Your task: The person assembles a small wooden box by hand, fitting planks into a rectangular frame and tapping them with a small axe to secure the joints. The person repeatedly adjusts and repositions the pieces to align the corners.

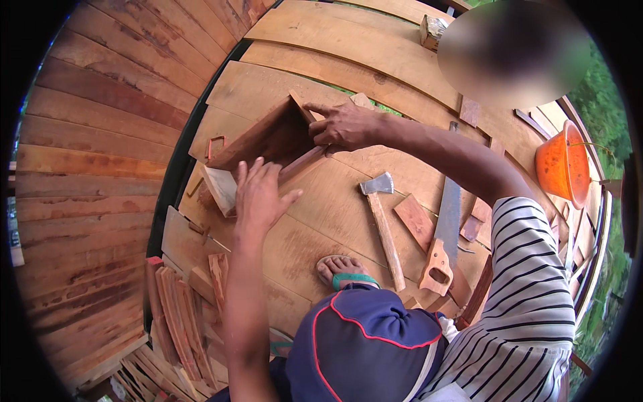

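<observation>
An open wooden box (258, 139) made of reddish-brown boards rests tilted on the plank floor, its dark inside facing up. My left hand (258, 197) lies over the box's near left corner, fingers stretched and thumb apart, beside a paler end board (221, 187). At the box's far right corner, my right hand (345, 127) has its fingers curled over the board's edge, with the index finger reaching along the end. A small red metal-framed piece (216, 146) is next to the box's left side; what it is I cannot make out.
Right of the box lie an axe (382, 234), a handsaw (442, 234) and wood offcuts (415, 221). An orange bucket (561, 164) stands far right. Wood strips (177, 321) are piled lower left, near my sandalled foot (341, 268). A blurred patch covers the upper right.
</observation>
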A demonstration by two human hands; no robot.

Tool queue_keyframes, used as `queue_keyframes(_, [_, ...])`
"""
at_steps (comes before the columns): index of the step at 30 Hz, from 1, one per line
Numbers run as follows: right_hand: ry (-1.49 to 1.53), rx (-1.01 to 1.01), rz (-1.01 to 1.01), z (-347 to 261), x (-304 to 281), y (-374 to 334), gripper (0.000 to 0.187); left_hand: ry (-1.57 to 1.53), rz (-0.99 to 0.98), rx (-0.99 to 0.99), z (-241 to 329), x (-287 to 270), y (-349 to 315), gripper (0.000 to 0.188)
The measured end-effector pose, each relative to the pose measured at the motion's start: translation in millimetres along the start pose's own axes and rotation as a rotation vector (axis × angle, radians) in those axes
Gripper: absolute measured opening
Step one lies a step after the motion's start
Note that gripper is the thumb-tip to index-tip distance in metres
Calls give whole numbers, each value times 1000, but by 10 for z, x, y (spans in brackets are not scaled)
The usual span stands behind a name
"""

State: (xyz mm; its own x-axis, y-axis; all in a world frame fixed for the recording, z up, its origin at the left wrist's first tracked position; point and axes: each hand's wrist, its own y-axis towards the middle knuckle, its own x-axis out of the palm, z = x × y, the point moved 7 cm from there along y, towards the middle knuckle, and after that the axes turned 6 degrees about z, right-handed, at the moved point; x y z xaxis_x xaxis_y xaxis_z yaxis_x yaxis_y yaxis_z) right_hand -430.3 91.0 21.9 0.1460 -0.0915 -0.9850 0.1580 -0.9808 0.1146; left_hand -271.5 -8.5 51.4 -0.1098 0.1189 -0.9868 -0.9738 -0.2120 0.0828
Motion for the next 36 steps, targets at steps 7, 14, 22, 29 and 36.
queue_keyframes(7, [70,48,159,-182,-54,-43,25,-97,-287,-34,331,411,645,41])
queue_keyframes(14, [132,-60,78,-113,128,0,28,-163,-272,76,292,550,611,27])
queue_keyframes(22, [251,-174,133,-77,105,-39,33,-181,-281,51,308,399,593,22])
queue_keyframes(29, [321,-131,113,-113,122,10,36,-167,-253,76,262,453,564,23])
queue_keyframes(36, [276,-177,284,-155,149,-34,31,-190,-274,127,242,530,578,25])
